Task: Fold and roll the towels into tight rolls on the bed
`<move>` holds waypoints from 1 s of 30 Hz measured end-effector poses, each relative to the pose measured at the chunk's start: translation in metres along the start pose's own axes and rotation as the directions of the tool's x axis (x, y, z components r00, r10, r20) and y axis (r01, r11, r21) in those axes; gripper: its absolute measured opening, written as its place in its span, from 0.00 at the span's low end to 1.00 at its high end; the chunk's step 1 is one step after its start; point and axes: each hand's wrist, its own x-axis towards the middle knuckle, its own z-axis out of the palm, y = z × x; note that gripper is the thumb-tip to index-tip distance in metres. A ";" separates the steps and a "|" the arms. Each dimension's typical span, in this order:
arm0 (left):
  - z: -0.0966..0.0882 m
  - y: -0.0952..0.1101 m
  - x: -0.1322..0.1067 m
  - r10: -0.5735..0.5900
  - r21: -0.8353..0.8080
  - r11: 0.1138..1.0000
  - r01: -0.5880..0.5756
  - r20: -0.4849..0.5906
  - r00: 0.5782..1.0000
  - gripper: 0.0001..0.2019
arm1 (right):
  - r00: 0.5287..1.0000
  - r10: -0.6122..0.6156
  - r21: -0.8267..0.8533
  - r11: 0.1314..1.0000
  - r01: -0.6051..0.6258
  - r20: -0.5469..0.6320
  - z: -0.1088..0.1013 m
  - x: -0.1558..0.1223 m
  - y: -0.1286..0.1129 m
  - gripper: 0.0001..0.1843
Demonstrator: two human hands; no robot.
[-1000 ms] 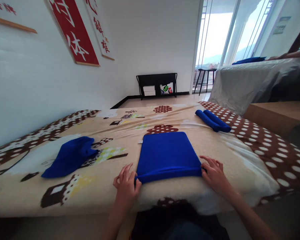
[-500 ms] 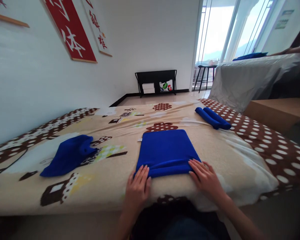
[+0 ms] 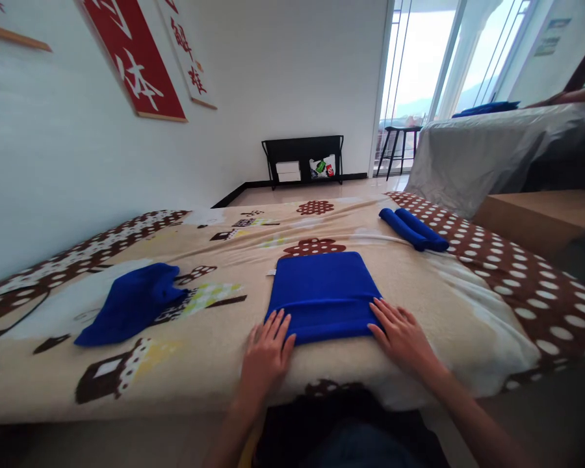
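Note:
A folded blue towel [image 3: 324, 292] lies flat on the patterned blanket [image 3: 224, 260] right in front of me, its near edge turned over into a thick fold. My left hand [image 3: 266, 351] rests with fingers stretched out on the towel's near left corner. My right hand [image 3: 402, 335] lies flat with fingers spread on the near right corner. Neither hand grips anything.
A crumpled blue towel [image 3: 129, 302] lies to the left on the blanket. Two rolled blue towels [image 3: 413, 229] sit at the far right. Beyond are a grey-covered bed [image 3: 492, 153] with another person's arm, a black rack [image 3: 305, 159] and a stool [image 3: 400, 146].
Both hands moved inward from the towel's outer corners onto its near edge, and the edge has been turned over into a wider fold. The hands now lie flat instead of pinching.

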 end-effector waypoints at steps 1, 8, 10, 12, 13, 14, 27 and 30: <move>-0.001 -0.007 -0.003 -0.029 0.016 0.999 0.030 -0.020 0.999 0.22 | 1.000 0.013 -0.015 1.000 -0.014 -0.013 -0.002 -0.002 0.006 0.27; -0.008 0.045 0.025 0.224 -0.106 0.970 -0.217 0.056 0.973 0.24 | 0.991 -0.123 0.162 0.980 0.112 0.058 -0.008 0.023 -0.056 0.24; -0.006 0.052 0.035 0.234 -0.141 0.966 -0.215 0.139 0.962 0.23 | 0.980 -0.148 0.200 0.972 0.120 0.131 -0.004 0.031 -0.064 0.26; -0.002 0.041 0.036 0.133 -0.106 0.988 -0.116 0.168 0.977 0.23 | 0.984 -0.078 0.164 0.985 0.052 0.160 0.001 0.034 -0.051 0.28; 0.000 0.031 0.033 0.067 -0.075 0.996 -0.055 0.159 0.985 0.24 | 0.987 -0.024 0.130 0.991 0.003 0.160 0.003 0.033 -0.039 0.29; 0.002 0.018 0.029 0.005 -0.042 0.999 0.001 0.137 0.991 0.23 | 0.988 0.029 0.095 0.994 -0.044 0.150 0.004 0.031 -0.026 0.29; -0.019 -0.029 -0.026 0.223 -0.051 0.970 -0.237 -0.191 0.956 0.21 | 0.977 -0.203 0.202 0.956 0.211 -0.063 -0.017 -0.016 0.027 0.19; -0.010 -0.033 -0.022 0.147 -0.122 0.977 -0.173 -0.198 0.969 0.20 | 0.986 -0.154 0.276 0.947 0.165 -0.059 -0.008 -0.010 0.030 0.18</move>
